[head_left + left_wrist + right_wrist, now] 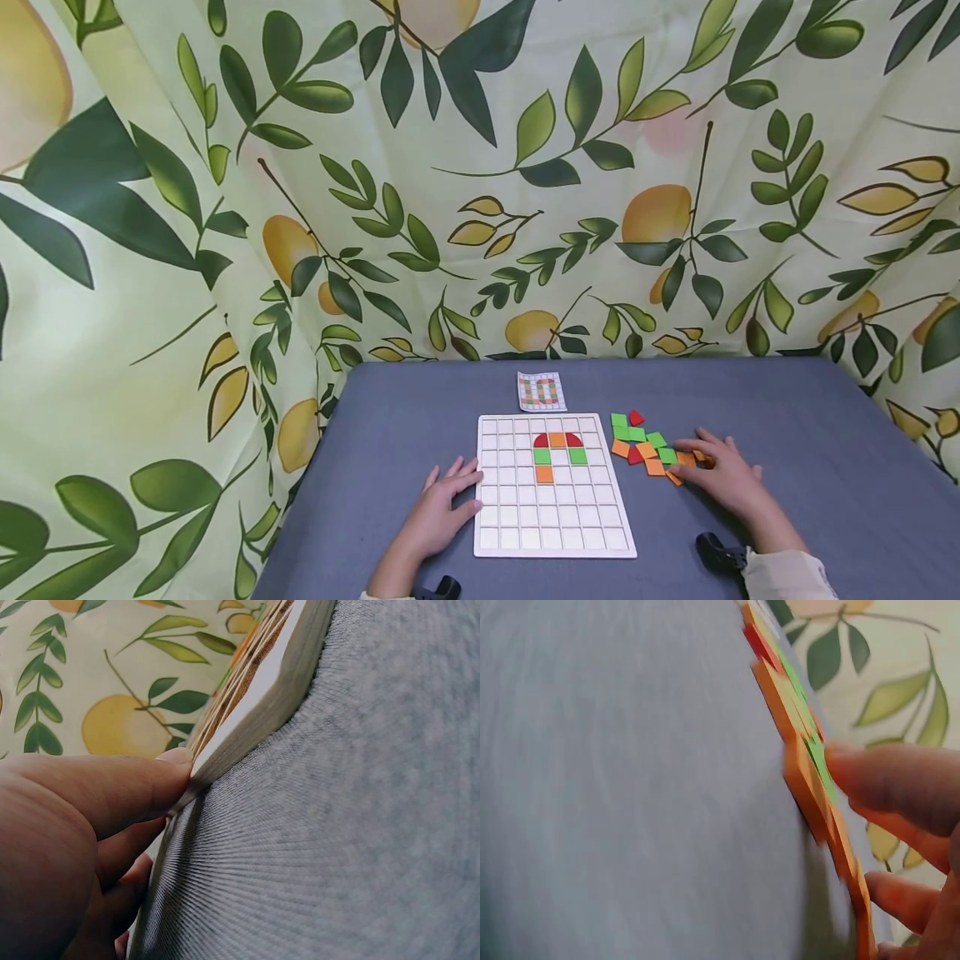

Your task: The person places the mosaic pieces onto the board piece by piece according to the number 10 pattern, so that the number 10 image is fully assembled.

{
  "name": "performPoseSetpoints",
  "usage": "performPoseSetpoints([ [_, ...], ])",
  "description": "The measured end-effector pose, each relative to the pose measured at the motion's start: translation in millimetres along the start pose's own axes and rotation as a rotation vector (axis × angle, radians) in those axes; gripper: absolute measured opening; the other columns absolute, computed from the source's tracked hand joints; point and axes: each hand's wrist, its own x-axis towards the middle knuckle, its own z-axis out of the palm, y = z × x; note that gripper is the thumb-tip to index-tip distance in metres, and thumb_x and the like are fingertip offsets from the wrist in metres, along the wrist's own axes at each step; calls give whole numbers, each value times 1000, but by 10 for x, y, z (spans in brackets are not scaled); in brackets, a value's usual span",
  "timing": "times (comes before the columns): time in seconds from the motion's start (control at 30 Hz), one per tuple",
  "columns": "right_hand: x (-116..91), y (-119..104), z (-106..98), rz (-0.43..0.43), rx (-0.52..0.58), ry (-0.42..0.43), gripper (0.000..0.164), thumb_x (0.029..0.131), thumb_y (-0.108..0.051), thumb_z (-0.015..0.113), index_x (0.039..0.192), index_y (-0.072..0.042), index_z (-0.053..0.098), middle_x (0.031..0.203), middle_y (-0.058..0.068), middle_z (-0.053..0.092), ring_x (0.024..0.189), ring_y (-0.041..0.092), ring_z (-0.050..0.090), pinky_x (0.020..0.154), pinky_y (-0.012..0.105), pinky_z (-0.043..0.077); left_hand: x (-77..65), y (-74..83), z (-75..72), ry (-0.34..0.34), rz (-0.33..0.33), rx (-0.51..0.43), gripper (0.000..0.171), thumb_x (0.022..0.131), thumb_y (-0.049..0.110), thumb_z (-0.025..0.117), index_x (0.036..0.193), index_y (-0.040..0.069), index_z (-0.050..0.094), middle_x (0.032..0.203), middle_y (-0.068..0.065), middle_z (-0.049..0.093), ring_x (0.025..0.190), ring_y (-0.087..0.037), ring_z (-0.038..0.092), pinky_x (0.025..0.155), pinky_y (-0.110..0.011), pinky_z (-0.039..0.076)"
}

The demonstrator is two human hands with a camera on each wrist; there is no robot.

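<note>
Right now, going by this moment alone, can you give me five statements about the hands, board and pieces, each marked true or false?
1. The left hand touches the left edge of the grid board. True.
2. The right hand is at the loose pieces. True.
3. The loose pieces lie left of the grid board. False: they lie to its right.
4. The patterned card lies beyond the board's far edge. True.
5. No red sits on the grid board. False: two red pieces do.

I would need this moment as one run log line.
left hand: touching left edge of white board | right hand: at loose tiles | board tiles: red, orange, green | patterned card: beyond board
</note>
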Motion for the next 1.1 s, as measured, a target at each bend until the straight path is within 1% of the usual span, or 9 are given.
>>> performPoseSetpoints([
  [0.07, 28, -50, 33, 4, -5, 2, 63, 85, -45, 72, 129, -1, 61, 151, 39, 22, 135, 69, -3, 90, 91, -9, -1, 4, -2, 6, 14, 6, 44, 92, 22, 68, 133, 7, 62, 150, -4, 49, 146, -35, 32, 120, -63, 6],
  [0.13, 46, -81, 57, 21, -13, 3, 61, 86, -43, 72, 127, 0, 62, 152, 38, 22, 136, 68, -3, 90, 91, -11, -4, 0, 0, 10, 24, 10, 44, 91, 22, 69, 132, 7, 63, 149, -4, 49, 146, -36, 32, 119, -64, 7],
  [0.23, 61, -115, 61, 47, -5, 2, 56, 88, -38, 69, 127, 1, 62, 153, 36, 22, 138, 65, -4, 91, 90, -12, -5, -17, 7, 20, 44, 18, 44, 91, 22, 69, 131, 7, 63, 149, -6, 50, 145, -38, 33, 119, -66, 8],
  [0.4, 62, -135, 48, 64, 1, 0, 48, 92, -30, 63, 128, 1, 62, 153, 35, 22, 139, 63, -3, 93, 90, -10, -6, -25, 10, 18, 42, 14, 44, 91, 23, 68, 132, 6, 63, 149, -6, 49, 145, -39, 33, 119, -66, 7],
  [0.63, 68, -83, 88, 82, 10, 5, 51, 89, -30, 64, 129, 2, 61, 154, 34, 21, 140, 62, -6, 94, 89, -13, 2, -25, 8, 18, 42, 18, 44, 91, 24, 68, 132, 7, 63, 149, -6, 50, 145, -39, 33, 118, -66, 7],
  [0.87, 46, -89, 101, 72, 13, 28, 65, 83, -44, 73, 127, 2, 61, 154, 35, 21, 139, 63, -6, 94, 88, -14, 3, -29, 11, 19, 46, 27, 44, 92, 24, 68, 132, 7, 63, 149, -6, 50, 144, -39, 33, 118, -66, 8],
  [1.1, 32, -164, 93, 96, 1, 33, 60, 85, -41, 73, 124, 3, 63, 154, 35, 22, 138, 65, -5, 93, 89, -13, 2, -26, 7, 3, 17, 25, 45, 91, 24, 68, 133, 8, 63, 150, -3, 48, 146, -36, 32, 120, -63, 7],
])
